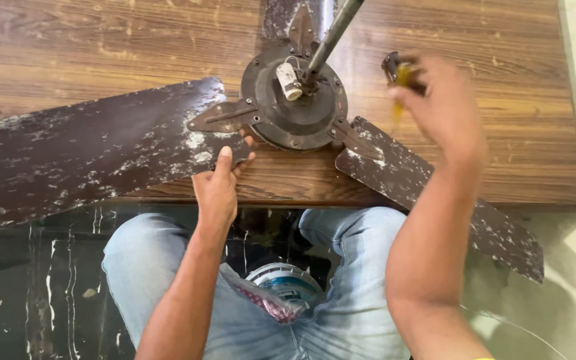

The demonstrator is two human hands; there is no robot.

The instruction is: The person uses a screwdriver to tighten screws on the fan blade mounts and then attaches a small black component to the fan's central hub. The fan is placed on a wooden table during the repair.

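right hand (438, 100) motion-blurred | yellow tool (403, 75) half hidden | left blade (88, 150) cut off

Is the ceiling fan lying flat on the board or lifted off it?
Lying flat: the motor housing and blades rest on the wooden board.

Ceiling fan (295, 107) on wooden board (101, 47)
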